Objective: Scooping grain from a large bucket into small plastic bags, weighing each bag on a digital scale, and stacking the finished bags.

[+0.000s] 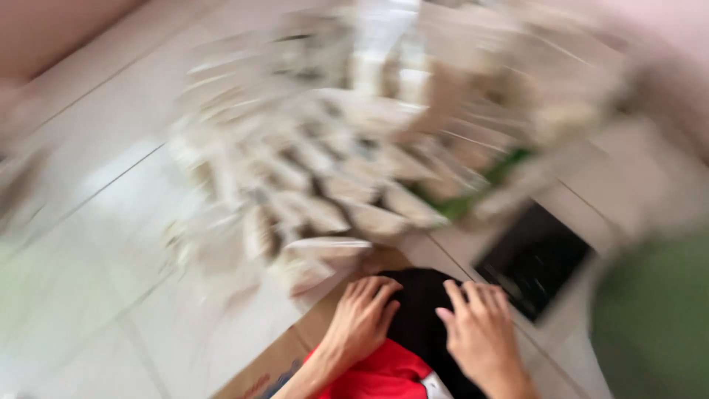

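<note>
So my left hand (362, 314) and right hand (480, 329) are both down flat on a black cloth (422, 310), fingers spread and lying loose on top of it, not pinching or gripping anything as far as I can see. The black cloth sits right in front of me at the bottom middle of the view, on what looks like a sheet of brown cardboard (258, 373) laid on the tiled floor (96, 244), probably so the fabric stays off the tiles. Pressing with open palms like that reads to me as smoothing or holding it still rather than picking it up. There's a red garment (377, 377) right under my wrists, touching the black one. Beyond my fingertips there's a big heap of pale packets (332, 185) fanned out on the floor, within reach (the frame is badly motion-blurred, so I can't tell what's in them). Just right of my right hand is a dark flat rectangular panel (535, 258), apart from the cloth. Something green (653, 318) blurs the right edge; can't make it out.
</note>
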